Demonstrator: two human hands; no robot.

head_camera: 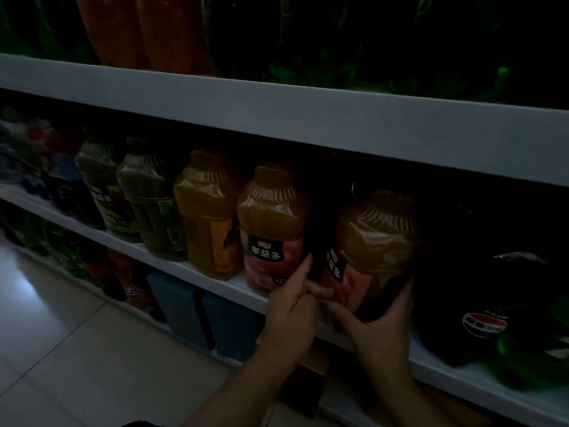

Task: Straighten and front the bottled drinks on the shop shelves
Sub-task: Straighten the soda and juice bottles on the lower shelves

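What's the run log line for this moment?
step: fronting juice row | right hand: holds right pink-label bottle | left hand: fingers between it and left pink-label bottle, grip unclear

Dim shop aisle, very low light. Floor (77, 340) of pale glossy square tiles with thin grout lines; 1 soft bluish-white reflection (26, 288) on it at far left. White shelving unit runs diagonally from left to lower right. Upper shelf (277, 115) has a broad plain white front edge. Middle shelf (129, 243) is a thinner white board. Space under the upper shelf is deep in shadow. Walls not visible. Bottom tier near the floor is blurred and dark.
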